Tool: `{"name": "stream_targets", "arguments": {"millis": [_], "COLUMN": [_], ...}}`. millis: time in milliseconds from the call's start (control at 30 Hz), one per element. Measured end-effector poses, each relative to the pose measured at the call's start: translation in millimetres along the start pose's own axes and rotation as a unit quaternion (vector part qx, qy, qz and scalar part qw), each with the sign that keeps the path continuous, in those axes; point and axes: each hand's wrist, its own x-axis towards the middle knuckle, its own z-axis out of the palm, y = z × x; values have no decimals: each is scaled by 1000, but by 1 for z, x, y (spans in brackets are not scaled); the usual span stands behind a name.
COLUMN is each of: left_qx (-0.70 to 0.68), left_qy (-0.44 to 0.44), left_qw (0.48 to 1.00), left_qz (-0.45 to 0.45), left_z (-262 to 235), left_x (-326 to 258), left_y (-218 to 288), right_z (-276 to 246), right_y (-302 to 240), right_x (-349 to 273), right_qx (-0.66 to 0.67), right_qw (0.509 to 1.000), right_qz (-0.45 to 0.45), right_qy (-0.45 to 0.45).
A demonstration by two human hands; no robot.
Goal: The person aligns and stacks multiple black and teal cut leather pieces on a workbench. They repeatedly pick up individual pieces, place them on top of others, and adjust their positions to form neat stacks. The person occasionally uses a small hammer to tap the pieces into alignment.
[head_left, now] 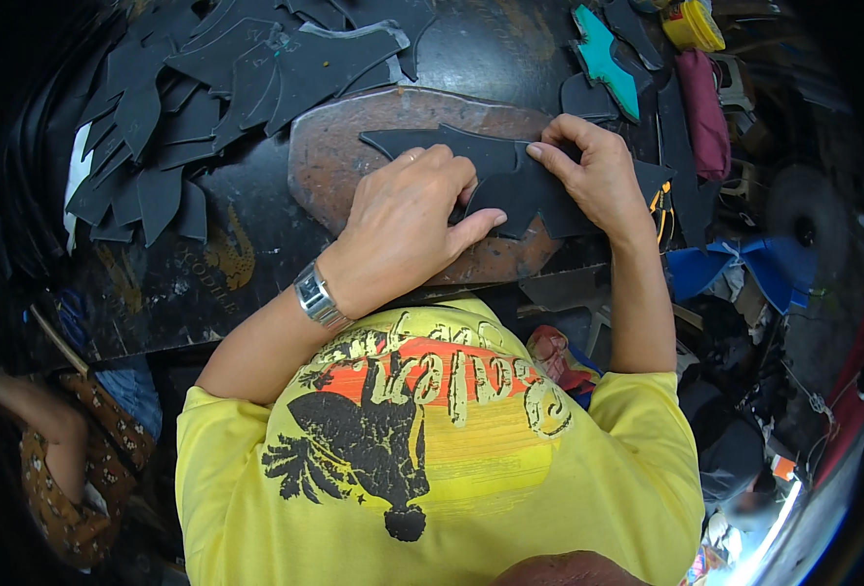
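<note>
The black cut piece (510,181), a flat sheet with pointed wing-like ends, lies on a worn reddish-brown oval board (334,156) in the middle of the surface (178,283). That surface is dark and scuffed, with faded gold markings near its front edge. Across its far left part spreads a big heap of black cut shapes (188,88), overlapping loosely, some with a white sheet showing beneath. To the far right stand more dark pieces, a teal cut shape (603,59), a maroon cloth roll (705,112) and a yellow container (694,24). Past the surface's right edge the room is crowded: blue material (744,269), dark bundles and scraps piled low. At the lower left a person in patterned brown clothing (71,479) sits close by.

The left hand (403,230), with a metal wristwatch (317,296) on the wrist, rests on the piece with fingers curled and the thumb stretched flat along its lower edge. The right hand (593,171) presses down on the piece's right part, fingers bent and fingertips planted on it.
</note>
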Motion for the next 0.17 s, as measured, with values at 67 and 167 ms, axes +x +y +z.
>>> {"name": "stream_targets", "arguments": {"millis": [67,167], "left_qx": [-18,18], "left_qy": [2,44], "left_qw": [1000,998], "left_qz": [2,44], "left_z": [0,8], "left_x": [-4,-8], "left_y": [0,-1], "right_z": [1,3], "right_y": [-4,-11], "right_x": [-2,-7], "right_qx": [-92,-153], "right_qw": [988,977], "right_qz": [-84,-109], "right_qy": [91,98]}}
